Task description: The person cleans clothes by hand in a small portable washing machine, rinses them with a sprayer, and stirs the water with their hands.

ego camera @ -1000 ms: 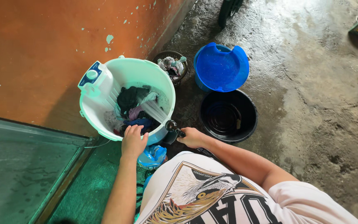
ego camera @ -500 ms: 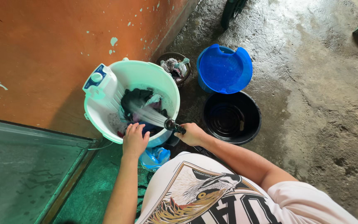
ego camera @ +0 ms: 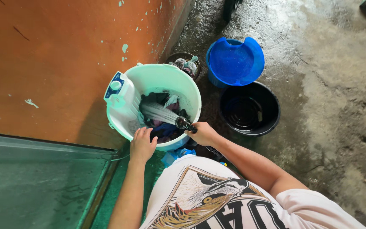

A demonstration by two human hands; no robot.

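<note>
Gripping a spray nozzle [ego camera: 183,123], the right hand [ego camera: 203,133] is closed; its water hits laundry [ego camera: 162,114] just beyond. The left hand [ego camera: 142,144] rests open-fingered on the tub rim [ego camera: 149,142].

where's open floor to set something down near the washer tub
Bare wet concrete floor lies right of the black basin and blue tub. It is crowded around the white washer tub: orange wall behind it, small bowl of rags beside it, left hand on its rim, right hand holding the hose nozzle.

Soft daylight, sharp focus; glare on wet concrete floor [ego camera: 318,63] upper right; wide-angle bending at edges.
</note>
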